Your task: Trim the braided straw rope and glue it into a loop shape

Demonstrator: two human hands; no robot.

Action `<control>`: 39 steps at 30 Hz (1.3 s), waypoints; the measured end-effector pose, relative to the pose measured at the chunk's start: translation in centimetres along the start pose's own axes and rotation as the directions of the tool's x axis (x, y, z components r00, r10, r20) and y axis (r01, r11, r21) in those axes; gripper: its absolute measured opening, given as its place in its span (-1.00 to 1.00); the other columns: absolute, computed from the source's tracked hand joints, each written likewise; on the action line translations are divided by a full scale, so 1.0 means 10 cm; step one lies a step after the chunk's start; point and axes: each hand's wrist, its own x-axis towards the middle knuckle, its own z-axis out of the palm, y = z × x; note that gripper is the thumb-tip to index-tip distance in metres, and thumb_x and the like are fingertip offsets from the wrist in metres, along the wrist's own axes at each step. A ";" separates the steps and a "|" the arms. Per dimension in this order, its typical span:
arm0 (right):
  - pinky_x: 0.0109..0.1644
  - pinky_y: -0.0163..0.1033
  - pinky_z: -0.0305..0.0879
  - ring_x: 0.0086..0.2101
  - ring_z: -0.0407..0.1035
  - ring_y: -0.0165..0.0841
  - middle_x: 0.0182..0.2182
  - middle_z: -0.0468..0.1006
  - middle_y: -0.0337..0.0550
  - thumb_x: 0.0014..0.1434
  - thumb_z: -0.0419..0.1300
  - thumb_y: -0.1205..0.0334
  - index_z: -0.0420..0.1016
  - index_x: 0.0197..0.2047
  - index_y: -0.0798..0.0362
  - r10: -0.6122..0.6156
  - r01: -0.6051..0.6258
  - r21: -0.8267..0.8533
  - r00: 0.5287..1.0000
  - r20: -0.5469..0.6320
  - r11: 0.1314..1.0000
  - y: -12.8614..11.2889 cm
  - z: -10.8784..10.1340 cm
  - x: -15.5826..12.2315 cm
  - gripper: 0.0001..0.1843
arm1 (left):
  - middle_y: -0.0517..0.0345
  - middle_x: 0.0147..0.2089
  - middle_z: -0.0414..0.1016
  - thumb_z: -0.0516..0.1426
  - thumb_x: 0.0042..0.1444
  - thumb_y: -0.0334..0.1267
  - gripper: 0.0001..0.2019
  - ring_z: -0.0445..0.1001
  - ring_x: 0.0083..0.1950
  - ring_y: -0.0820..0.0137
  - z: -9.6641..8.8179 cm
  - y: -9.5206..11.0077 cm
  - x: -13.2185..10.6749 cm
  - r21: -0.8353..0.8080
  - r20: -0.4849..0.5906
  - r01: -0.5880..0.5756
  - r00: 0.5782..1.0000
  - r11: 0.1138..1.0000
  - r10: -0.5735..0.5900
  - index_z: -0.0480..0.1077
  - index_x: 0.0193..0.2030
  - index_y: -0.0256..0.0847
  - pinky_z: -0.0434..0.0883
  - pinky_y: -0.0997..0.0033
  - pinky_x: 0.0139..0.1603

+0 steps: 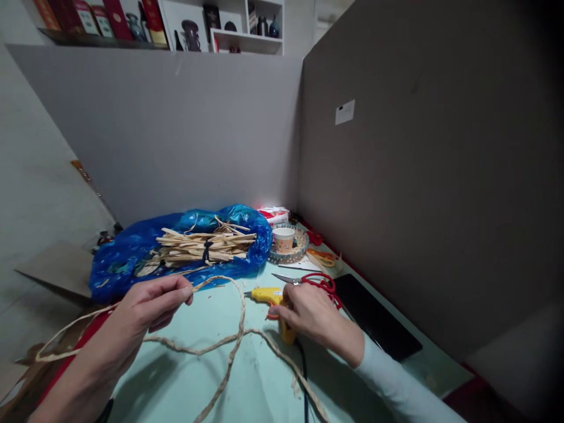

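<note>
My left hand (152, 305) is closed in a pinch on the end of a pale braided straw rope (238, 329), which loops across the light green tabletop (198, 382) toward me. My right hand (308, 314) is wrapped round the handle of a yellow glue gun (267, 295), whose nozzle points left and whose black cord runs toward me. Red-handled scissors (315, 282) lie just beyond that hand, touching it or nearly so.
A blue plastic bag (132, 249) holds a tied bundle of straw strips (202, 245) at the back. A paper cup (283, 239) stands on a round woven coaster. A black tablet (374, 320) lies at the right. Grey partition walls (396, 176) enclose the desk.
</note>
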 end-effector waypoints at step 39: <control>0.05 -0.02 0.43 0.03 0.42 -0.03 0.02 0.50 -0.04 -0.02 0.37 -0.17 0.46 -0.01 -0.07 0.218 0.063 0.975 0.970 -0.110 0.214 -0.93 0.26 -0.33 -0.43 | 0.20 -0.39 0.46 -0.01 0.25 -0.10 -0.74 0.36 -0.36 0.26 -0.01 0.31 -0.06 0.544 -0.228 -0.158 0.917 0.824 0.326 0.35 -0.37 -0.13 0.18 0.29 -0.29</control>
